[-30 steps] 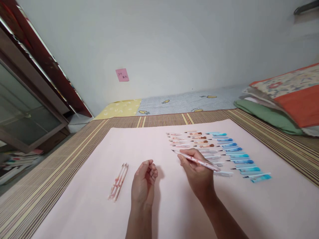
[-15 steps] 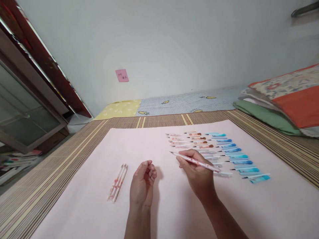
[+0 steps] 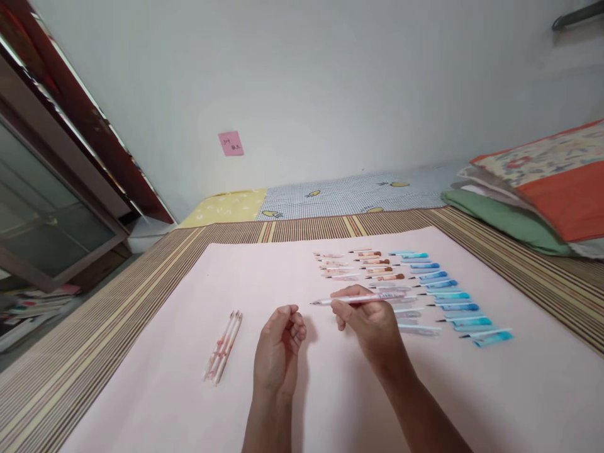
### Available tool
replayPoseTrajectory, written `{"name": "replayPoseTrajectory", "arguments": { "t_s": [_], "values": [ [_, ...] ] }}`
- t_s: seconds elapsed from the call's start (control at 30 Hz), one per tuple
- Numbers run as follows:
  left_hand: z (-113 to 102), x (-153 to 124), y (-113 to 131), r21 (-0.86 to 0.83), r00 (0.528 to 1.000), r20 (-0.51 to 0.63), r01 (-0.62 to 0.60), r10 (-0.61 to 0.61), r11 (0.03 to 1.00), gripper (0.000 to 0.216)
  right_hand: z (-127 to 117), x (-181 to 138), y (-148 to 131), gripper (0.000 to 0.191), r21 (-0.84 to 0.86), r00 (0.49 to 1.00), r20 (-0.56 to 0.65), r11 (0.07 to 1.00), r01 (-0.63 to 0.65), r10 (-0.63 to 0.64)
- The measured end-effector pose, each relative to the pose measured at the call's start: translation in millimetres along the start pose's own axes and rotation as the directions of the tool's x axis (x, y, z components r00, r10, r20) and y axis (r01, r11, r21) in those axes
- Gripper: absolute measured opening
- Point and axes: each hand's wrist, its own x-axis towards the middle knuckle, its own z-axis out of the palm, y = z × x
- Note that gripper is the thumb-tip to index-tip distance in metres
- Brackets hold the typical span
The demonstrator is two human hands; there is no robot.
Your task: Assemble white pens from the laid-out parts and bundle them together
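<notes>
My right hand [image 3: 370, 324] grips a slim pen [image 3: 323, 302], white with pinkish marks, between thumb and fingers. The pen lies nearly level, its bare tip pointing left towards my left hand. My left hand [image 3: 278, 346] is loosely closed above the paper, thumb against curled fingers, with nothing visible in it. Left of it, several pink-and-white pens [image 3: 223, 347] lie side by side. Beyond and to the right of my right hand are rows of uncapped pens and caps: pale pink pens [image 3: 337, 267], brown-ended pens [image 3: 382, 268] and blue pens [image 3: 453, 306]. My right hand partly hides some greyish ones [image 3: 415, 328].
Pale pink paper [image 3: 155, 377] covers much of the striped mat [image 3: 94, 352]. Folded cloths and a cushion [image 3: 552, 195] are piled at the right. A pink note [image 3: 231, 143] is stuck on the wall, and a glass-panelled cabinet [image 3: 51, 207] stands at the left.
The pen in my right hand has swung from a slant to nearly level, its tip shifting left and down. My left hand has moved slightly right, closer to the tip.
</notes>
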Motion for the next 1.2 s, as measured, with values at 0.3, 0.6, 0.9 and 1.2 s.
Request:
{"name": "replayPoseTrajectory", "arguments": {
  "t_s": [0.3,0.6,0.9,1.2],
  "values": [
    [0.5,-0.4,-0.5,0.027,1.0,0.019,-0.01,0.009,1.0,0.028,0.8,-1.6,-1.4,0.018,0.025,1.0,-0.005,1.0,-0.016,0.016],
    [20.0,-18.7,6.9,0.185,0.955,0.286,-0.138,0.081,0.973,0.025,2.7,-5.5,-2.4,0.021,0.044,0.985,0.169,0.998,-0.042,0.034],
    [10.9,-12.3,11.8,0.137,0.968,0.223,-0.148,0.115,0.979,0.026,-6.4,-0.6,10.8,0.022,0.103,0.984,0.172,0.993,-0.058,0.039],
    [14.1,-15.9,9.0,0.217,0.963,0.234,-0.189,0.137,0.958,0.025,-3.4,-1.0,2.2,0.02,0.097,0.991,0.13,0.995,-0.031,0.018]
  ]
}}
